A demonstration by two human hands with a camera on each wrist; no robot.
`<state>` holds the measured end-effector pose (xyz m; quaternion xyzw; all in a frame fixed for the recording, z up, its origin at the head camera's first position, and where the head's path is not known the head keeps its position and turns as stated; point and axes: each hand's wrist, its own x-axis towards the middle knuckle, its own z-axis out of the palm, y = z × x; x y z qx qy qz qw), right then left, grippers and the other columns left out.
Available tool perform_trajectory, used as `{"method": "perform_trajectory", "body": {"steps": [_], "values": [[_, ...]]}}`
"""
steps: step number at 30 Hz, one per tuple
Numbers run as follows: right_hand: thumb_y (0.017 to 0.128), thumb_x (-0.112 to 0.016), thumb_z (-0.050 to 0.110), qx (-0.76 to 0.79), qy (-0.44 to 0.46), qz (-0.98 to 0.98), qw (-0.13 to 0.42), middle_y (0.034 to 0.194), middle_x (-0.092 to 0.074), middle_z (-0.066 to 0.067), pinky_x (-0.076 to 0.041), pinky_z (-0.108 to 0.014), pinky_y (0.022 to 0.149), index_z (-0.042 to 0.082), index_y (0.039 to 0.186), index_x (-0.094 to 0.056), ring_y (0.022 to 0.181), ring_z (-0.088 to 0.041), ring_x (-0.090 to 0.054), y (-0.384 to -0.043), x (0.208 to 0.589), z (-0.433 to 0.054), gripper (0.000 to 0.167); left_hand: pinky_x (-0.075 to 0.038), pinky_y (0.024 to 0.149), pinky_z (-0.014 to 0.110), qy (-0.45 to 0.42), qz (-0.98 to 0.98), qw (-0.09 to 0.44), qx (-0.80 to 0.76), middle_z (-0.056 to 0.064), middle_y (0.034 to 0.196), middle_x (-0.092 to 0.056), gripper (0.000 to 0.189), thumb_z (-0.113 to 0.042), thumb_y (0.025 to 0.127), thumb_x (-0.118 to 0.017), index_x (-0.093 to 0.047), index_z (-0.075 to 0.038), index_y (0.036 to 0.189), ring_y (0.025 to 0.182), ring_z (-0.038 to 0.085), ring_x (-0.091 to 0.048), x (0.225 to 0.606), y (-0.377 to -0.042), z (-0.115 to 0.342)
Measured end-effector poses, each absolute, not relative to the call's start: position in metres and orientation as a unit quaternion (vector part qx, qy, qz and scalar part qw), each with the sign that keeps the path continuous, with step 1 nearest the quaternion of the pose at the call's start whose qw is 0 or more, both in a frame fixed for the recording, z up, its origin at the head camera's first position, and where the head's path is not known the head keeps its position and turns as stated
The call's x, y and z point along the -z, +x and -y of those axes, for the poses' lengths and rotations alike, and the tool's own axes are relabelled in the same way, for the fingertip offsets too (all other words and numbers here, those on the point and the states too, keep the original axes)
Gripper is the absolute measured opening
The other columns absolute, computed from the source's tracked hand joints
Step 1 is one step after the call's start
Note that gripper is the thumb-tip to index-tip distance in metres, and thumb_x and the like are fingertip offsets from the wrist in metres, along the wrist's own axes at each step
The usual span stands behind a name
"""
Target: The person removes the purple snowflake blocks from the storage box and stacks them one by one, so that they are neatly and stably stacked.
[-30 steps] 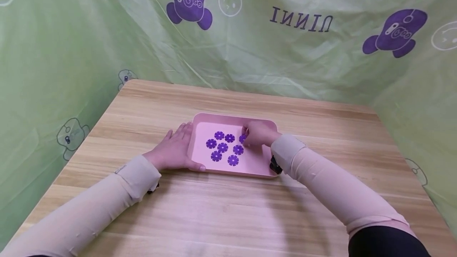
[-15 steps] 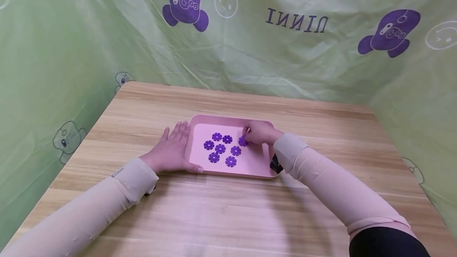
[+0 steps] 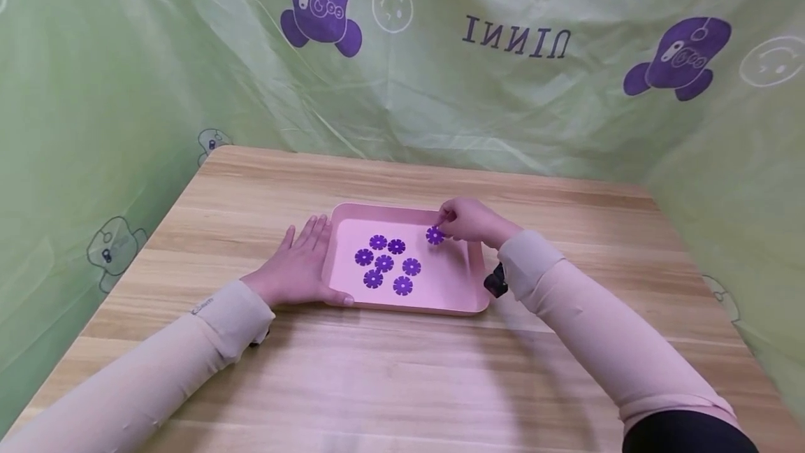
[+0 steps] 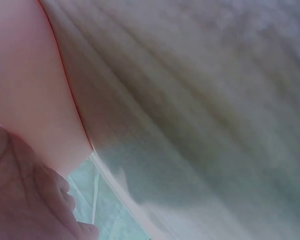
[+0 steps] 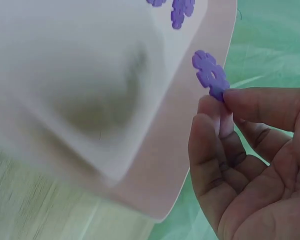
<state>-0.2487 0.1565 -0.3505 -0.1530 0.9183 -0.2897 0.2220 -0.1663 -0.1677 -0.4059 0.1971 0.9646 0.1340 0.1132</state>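
Note:
Between its thumb and fingertips my right hand pinches a purple snowflake disc, a notched round toy piece with a hole in its middle. In the right wrist view the held disc is tilted, gripped at its edge. Below it is a pink tray, where several more purple snowflake discs lie flat in a loose cluster left of centre. My left hand rests with fingers spread against the tray's left side, the thumb along its front corner. The left wrist view shows mostly the palm and blurred surfaces.
The tray stands on a wooden table with its rim raised all round. A green printed curtain hangs behind the table and along both sides. Small black devices sit at the wrists under beige sleeves.
My right hand has picked the rightmost disc off the tray floor and raised it, moving slightly up and right. My left hand stays at the tray's left side. The whole head view has shifted slightly.

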Motion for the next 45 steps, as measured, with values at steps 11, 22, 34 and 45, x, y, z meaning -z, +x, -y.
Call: {"method": "perform_trajectory", "body": {"steps": [11,22,34,45], "values": [[0.097,-0.060,-0.003,0.366,-0.123,-0.893,0.231,0.099,-0.071,-0.014,-0.059,-0.037,0.079,-0.008,0.111,-0.068,0.087,-0.024,-0.066,-0.249,0.355,-0.183,0.017,0.004,0.121,0.064,0.199,-0.963,0.119,-0.140,0.028,0.168,0.000,0.151,-0.087,0.067,-0.070,-0.003,0.012,0.160,0.156,0.043,0.004,0.404,-0.162,0.169],[0.102,-0.059,0.000,0.435,-0.097,-0.864,0.234,0.102,-0.069,-0.014,-0.059,-0.041,0.089,-0.012,0.116,-0.064,0.091,-0.020,-0.064,-0.247,0.350,-0.220,0.019,0.001,0.121,0.066,0.197,-0.963,0.115,-0.144,0.030,0.167,-0.002,0.150,-0.087,0.068,-0.070,-0.005,0.014,0.159,0.155,0.045,0.001,0.402,-0.162,0.168],[0.103,-0.057,-0.001,0.461,-0.052,-0.857,0.223,0.103,-0.069,-0.011,-0.060,-0.033,0.087,-0.015,0.121,-0.057,0.095,-0.021,-0.068,-0.233,0.355,-0.283,0.023,0.003,0.121,0.064,0.201,-0.962,0.116,-0.146,0.027,0.169,0.000,0.150,-0.088,0.068,-0.069,-0.004,0.011,0.160,0.156,0.042,0.003,0.402,-0.165,0.164],[0.104,-0.055,-0.001,0.462,-0.028,-0.851,0.247,0.099,-0.066,-0.006,-0.058,-0.027,0.078,-0.016,0.121,-0.057,0.086,-0.015,-0.062,-0.221,0.365,-0.319,0.023,0.005,0.121,0.063,0.194,-0.962,0.124,-0.147,0.029,0.168,0.002,0.153,-0.090,0.067,-0.067,0.000,0.011,0.160,0.156,0.043,0.005,0.403,-0.164,0.168]]}}
